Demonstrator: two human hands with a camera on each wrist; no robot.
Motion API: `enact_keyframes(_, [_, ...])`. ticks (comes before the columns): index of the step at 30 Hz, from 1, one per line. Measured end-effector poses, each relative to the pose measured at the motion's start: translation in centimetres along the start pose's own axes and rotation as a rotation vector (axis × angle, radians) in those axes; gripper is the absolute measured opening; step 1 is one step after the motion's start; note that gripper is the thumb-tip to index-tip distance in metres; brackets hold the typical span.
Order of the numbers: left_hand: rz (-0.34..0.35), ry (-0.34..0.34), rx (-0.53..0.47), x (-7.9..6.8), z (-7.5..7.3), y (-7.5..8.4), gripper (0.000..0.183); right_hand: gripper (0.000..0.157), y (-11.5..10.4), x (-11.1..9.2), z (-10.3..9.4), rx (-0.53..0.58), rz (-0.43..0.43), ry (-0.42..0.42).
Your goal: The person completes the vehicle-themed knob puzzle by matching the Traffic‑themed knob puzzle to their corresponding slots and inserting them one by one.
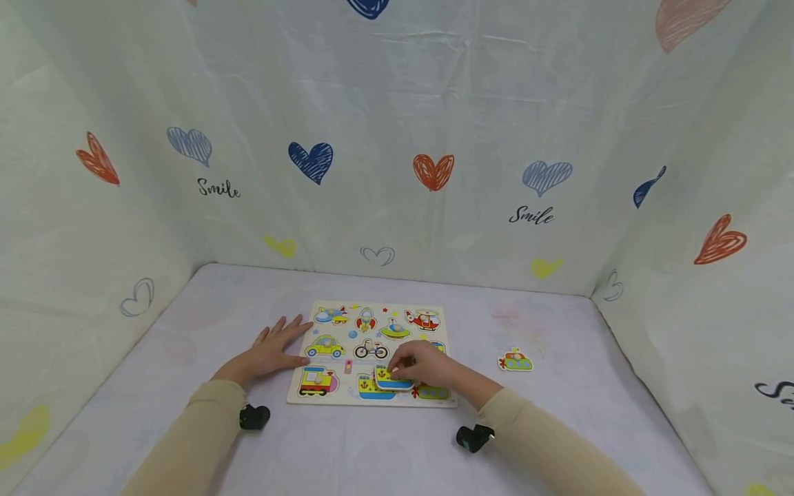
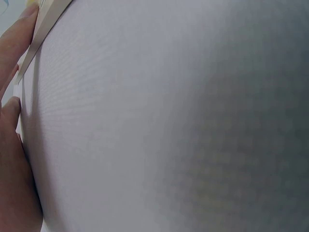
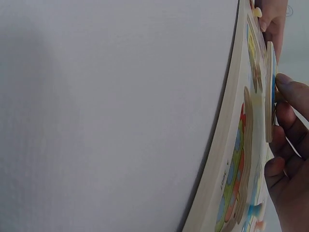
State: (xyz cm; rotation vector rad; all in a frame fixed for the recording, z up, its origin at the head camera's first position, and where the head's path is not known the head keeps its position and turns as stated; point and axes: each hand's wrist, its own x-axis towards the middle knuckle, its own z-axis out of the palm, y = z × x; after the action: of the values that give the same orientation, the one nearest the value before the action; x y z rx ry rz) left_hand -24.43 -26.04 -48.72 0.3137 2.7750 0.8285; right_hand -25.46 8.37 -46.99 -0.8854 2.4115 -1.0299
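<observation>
A wooden peg puzzle board (image 1: 298,398) with printed vehicles lies on the table. My right hand (image 1: 424,364) pinches a ship puzzle piece (image 1: 392,380) by its knob, over the lower middle of the board. The right wrist view shows the piece (image 3: 269,96) tilted and raised above the board's surface. Partly covered beneath it is the printed ship spot (image 1: 367,390). With fingers spread, my left hand (image 1: 269,353) rests at the board's left edge, thumb and fingertips touching it. Just right of the ship spot is the submarine spot (image 1: 432,393), partly hidden by the right hand.
A submarine piece (image 1: 515,360) lies on the white-covered table (image 1: 546,427), right of the board. On the board sit other pictures, including a car (image 1: 325,346), a train (image 1: 318,381) and a helicopter (image 1: 424,319). Curtain walls (image 1: 477,234) with hearts surround the table.
</observation>
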Motion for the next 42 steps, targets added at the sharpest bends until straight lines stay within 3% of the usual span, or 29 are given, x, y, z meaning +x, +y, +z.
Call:
enact_keyframes(7, [0.000, -0.001, -0.003, 0.0, -0.1, -0.1, 0.088, 0.003, -0.3, 0.4, 0.9, -0.023, -0.027, -0.016])
enact_keyframes(17, [-0.005, 0.002, 0.001, 0.1, 0.1, -0.2, 0.087, 0.005, -0.9, 0.7, 1.9, -0.002, 0.024, -0.034])
enact_keyframes(42, [-0.011, 0.009, 0.011, 0.3, 0.3, -0.4, 0.087, 0.004, -1.3, 1.5, 2.6, -0.025, 0.014, -0.037])
